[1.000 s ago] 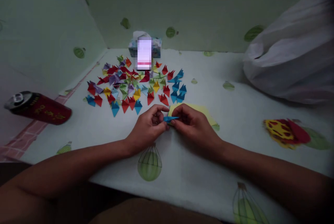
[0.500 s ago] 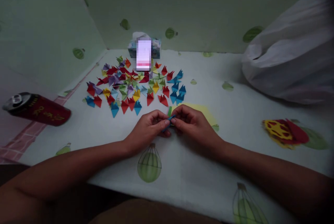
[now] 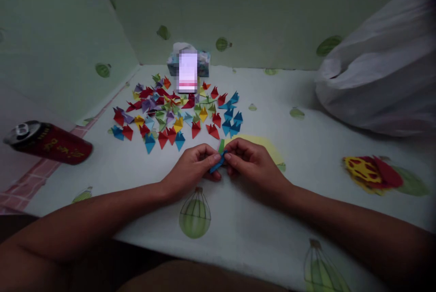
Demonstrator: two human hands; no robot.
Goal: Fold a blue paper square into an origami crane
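A small piece of folded blue paper (image 3: 218, 163) is pinched between my two hands above the table. My left hand (image 3: 196, 161) grips its left side with thumb and fingers. My right hand (image 3: 250, 159) holds the upper right end, fingers curled in. Parts of the paper are hidden by my fingertips. Just behind my hands lies a pale yellow sheet (image 3: 269, 146) with a green strip (image 3: 221, 145) at its left. Farther back spread many small folded paper cranes (image 3: 170, 136) in red, blue, yellow, green and purple.
A phone (image 3: 187, 70) with a lit, blurred screen leans against a tissue box (image 3: 204, 63) by the wall. On the left is a red can (image 3: 54, 142). To the right are a white plastic bag (image 3: 374, 78) and a red and yellow item (image 3: 371, 174) on the tablecloth (image 3: 143, 219).
More of the blue paper shows below my thumbs, angled down to the left. My fingers have shifted slightly on it; the other things have stayed in place.
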